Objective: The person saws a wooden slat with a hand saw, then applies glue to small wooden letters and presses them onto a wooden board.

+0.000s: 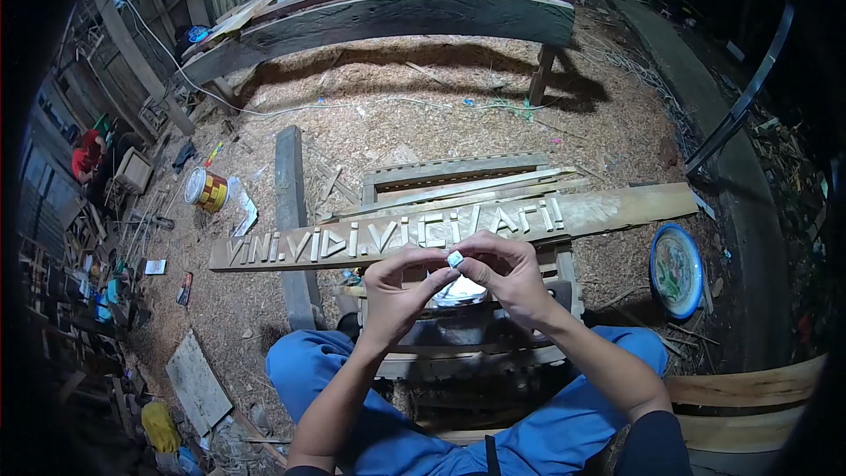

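Note:
Both hands meet at the centre, in front of the body. My left hand point(407, 286) and my right hand point(504, 278) pinch a small whitish piece point(455, 259) between their fingertips. Just below them is a container with white contents point(460, 292), partly hidden by the hands. Beyond the hands, a long wooden board point(630, 209) lies crosswise, bearing raised pale letters point(330, 241) that read roughly "VINI.VIDI.VICI/ARI!". The fingers overlap the board's near edge in view.
A raised workbench point(397, 22) stands at the back. A blue-rimmed tray point(677, 271) is at the right, a paint bucket point(208, 190) at the left. A dark beam point(290, 176) runs under the board. Someone in red point(87, 156) is at the far left.

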The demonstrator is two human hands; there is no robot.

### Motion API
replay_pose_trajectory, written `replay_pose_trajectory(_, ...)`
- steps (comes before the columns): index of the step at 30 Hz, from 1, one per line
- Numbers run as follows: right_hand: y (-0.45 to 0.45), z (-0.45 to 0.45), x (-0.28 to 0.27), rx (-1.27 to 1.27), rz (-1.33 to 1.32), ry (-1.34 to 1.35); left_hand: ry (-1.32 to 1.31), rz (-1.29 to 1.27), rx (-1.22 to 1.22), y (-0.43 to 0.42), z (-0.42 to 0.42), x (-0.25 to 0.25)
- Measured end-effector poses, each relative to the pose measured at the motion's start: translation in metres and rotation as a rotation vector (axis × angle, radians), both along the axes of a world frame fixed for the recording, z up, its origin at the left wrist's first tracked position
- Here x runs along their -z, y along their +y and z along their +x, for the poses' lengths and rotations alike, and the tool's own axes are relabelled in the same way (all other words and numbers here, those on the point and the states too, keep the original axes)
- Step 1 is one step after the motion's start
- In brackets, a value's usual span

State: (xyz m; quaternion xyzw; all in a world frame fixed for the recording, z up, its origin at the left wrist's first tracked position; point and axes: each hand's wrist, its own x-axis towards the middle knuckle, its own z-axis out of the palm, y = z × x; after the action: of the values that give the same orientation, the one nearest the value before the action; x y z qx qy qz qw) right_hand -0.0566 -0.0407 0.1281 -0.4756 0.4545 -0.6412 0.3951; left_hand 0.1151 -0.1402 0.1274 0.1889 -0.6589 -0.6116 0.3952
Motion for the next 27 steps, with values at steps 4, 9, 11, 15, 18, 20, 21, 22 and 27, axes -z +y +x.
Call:
replay_pose_trajectory(4,-0.001,0.000,-0.004,0.031,-0.029,0.040,-0.014,-0.042,-0.011,-0.001,-0.001,0.001)
replay_pose_trajectory(9,-0.002,-0.004,-0.003,0.077,-0.035,0.027,-0.080,0.023,0.022,0.000,0.000,-0.004)
replay_pose_trajectory(11,-0.001,-0.008,-0.002,0.087,-0.024,-0.033,-0.094,0.026,0.021,0.000,0.000,-0.002)
replay_pose_trajectory(15,0.005,-0.015,-0.001,0.155,0.054,-0.057,-0.113,-0.009,0.034,-0.001,0.001,-0.001)
replay_pose_trajectory(18,0.008,-0.023,-0.002,0.218,0.102,0.013,-0.150,-0.037,0.038,-0.002,0.001,-0.004)
replay_pose_trajectory(20,0.010,-0.027,-0.001,0.235,0.142,0.036,-0.169,-0.078,0.038,-0.002,0.000,-0.004)
replay_pose_trajectory(21,0.011,-0.029,-0.002,0.238,0.147,0.047,-0.188,-0.127,0.037,-0.003,-0.001,-0.003)
replay_pose_trajectory(22,0.013,-0.030,-0.002,0.240,0.152,0.058,-0.186,-0.120,0.040,-0.003,-0.002,-0.001)
replay_pose_trajectory(27,0.018,-0.041,-0.002,0.271,0.116,0.243,-0.248,-0.190,0.075,-0.003,-0.009,0.003)
